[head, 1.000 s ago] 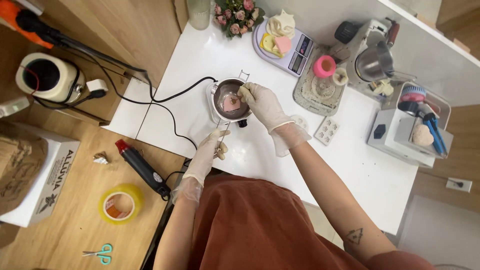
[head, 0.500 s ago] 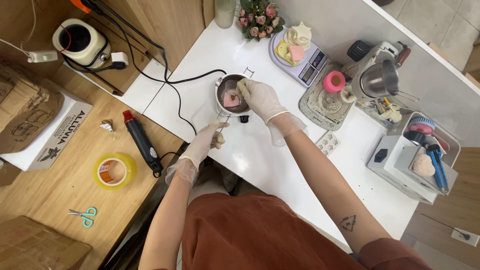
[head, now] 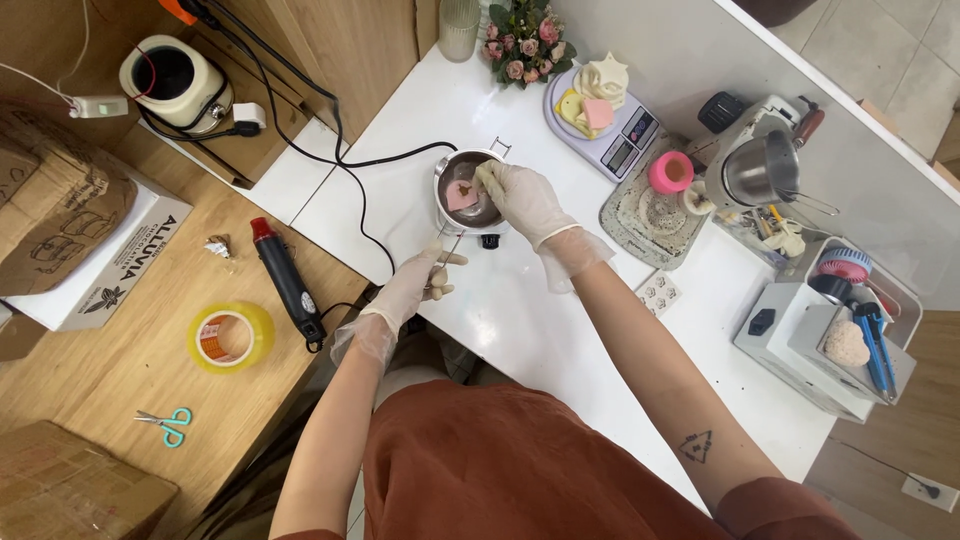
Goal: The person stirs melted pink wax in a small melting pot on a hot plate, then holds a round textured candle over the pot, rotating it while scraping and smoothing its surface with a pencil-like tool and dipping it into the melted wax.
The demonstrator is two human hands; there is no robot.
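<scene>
On the white worktop, both gloved hands are working at a small metal pot. Left hand is curled tight round the pot's handle, fingers closed. Right hand is reaching over the rim, fingertips pinching something pale, can't tell what exactly. Pink lump is sitting inside the pot. Just right of the pot: a pink cup on a grey mat; behind it, a kitchen scale w/ wax pieces. Yellow tape roll & scissors are lying well to the left.
</scene>
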